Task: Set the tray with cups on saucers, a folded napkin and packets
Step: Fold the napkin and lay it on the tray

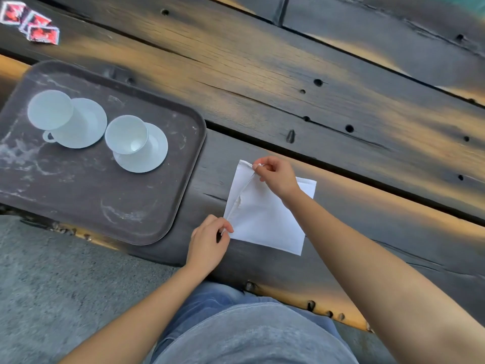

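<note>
Pinching the near left corner of a white square paper napkin [265, 219], the left hand [210, 245] is sitting just below the centre of the frame, thumb and forefinger closed tight on the paper. The right hand [275, 177] is gripping the napkin's far left corner in the same narrow pinch, a little above and to the right of centre. Between the two hands the napkin's left edge is lifting off the dark weathered wooden plank bench [328, 106], while the rest of the sheet is lying flat on it.

A dark brown rectangular plastic tray [110, 195] with rounded corners is resting on the bench in the left half of the frame, near the napkin but not touching it. Two white ceramic cups are standing on white round saucers on the tray: the left cup [50, 110] on the left saucer [86, 127], the right cup [126, 134] on the right saucer [152, 153], the two saucers just beside one another.

Three red and white square packets [29, 23] are lying overlapped on the bench in the upper left corner of the frame, well apart from the tray.
</note>
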